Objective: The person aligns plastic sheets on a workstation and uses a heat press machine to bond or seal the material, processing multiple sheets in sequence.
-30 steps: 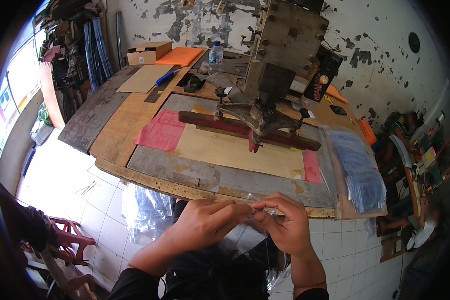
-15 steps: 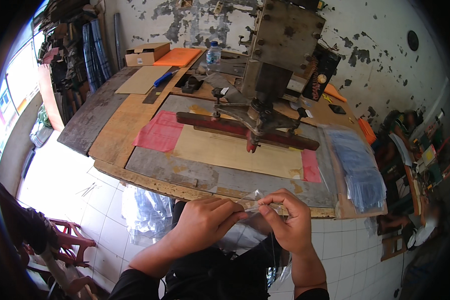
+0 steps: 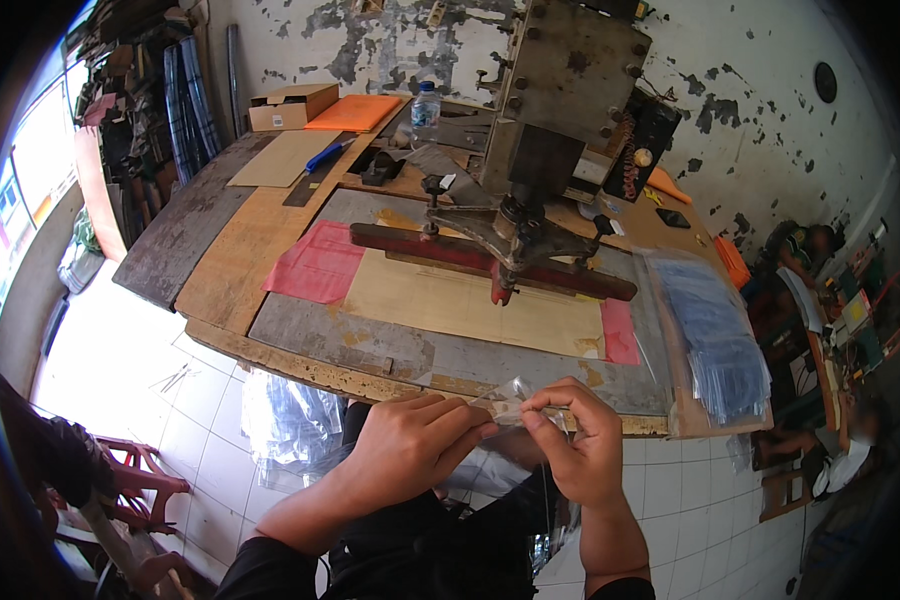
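- The left hand [image 3: 410, 450] and right hand [image 3: 580, 450] pinch one small clear plastic bag [image 3: 510, 400] between their fingertips, both clenched on it.
- The bag sits just above the knuckles, its long axis running across from hand to hand, each equally near.
- Beyond the hands lies the worktable [image 3: 300, 335] with a metal press [image 3: 540, 130]; a stack of clear bags [image 3: 715, 335] lies up and right of the right hand.

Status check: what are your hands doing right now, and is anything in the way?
Left hand and right hand both pinching a clear plastic bag. Held at the near edge of the worktable. Nothing between hands and bag.
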Demonstrator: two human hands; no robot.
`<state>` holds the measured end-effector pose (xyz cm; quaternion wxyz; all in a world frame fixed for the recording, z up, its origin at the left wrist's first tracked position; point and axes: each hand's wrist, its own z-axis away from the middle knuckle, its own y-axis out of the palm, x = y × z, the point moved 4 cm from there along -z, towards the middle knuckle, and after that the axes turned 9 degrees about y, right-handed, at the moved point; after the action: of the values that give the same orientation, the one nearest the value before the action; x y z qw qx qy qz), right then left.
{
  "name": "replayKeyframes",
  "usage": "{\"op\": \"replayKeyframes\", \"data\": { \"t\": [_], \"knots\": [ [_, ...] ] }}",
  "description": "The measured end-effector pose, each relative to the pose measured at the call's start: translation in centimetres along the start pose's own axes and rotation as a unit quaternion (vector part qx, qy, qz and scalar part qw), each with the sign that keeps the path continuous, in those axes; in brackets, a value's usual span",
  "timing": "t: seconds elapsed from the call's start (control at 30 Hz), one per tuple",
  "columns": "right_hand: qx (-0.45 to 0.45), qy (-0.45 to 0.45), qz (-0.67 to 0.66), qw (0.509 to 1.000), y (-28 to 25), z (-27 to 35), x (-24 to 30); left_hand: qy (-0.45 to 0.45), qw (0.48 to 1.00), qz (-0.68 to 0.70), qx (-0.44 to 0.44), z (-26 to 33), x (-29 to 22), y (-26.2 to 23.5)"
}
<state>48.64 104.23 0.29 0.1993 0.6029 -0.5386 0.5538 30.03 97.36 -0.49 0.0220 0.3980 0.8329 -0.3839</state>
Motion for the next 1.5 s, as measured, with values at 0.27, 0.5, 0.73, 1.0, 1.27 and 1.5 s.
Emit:
{"op": "replayKeyframes", "data": {
  "t": [0.27, 0.5, 0.73, 1.0, 1.27, 1.5],
  "knots": [
    [-0.006, -0.012, -0.014, 1.0, 0.2, 0.1, 0.0, 0.008, 1.0, -0.004, 0.004, 0.0, -0.1, -0.2],
    [0.001, -0.02, -0.007, 1.0, 0.2, 0.1, 0.0, 0.003, 1.0, 0.003, 0.006, -0.1, -0.2, -0.2],
    [-0.004, -0.014, -0.015, 1.0, 0.2, 0.0, -0.3, 0.006, 1.0, -0.003, 0.009, -0.1, 0.1, 0.1],
    [-0.115, 0.022, -0.103, 0.988, -1.4, -0.5, -6.7, -0.005, 0.998, -0.032, 0.059, 0.6, 1.6, 0.3],
    [-0.237, 0.026, -0.119, 0.964, -6.6, 1.2, -15.3, -0.027, 0.989, -0.094, 0.108, 1.9, 7.3, -1.0],
    [-0.212, 0.126, -0.097, 0.964, -6.5, 1.3, -18.2, -0.232, 0.954, 0.192, -0.006, 3.9, 12.9, 2.1]
  ]
}}
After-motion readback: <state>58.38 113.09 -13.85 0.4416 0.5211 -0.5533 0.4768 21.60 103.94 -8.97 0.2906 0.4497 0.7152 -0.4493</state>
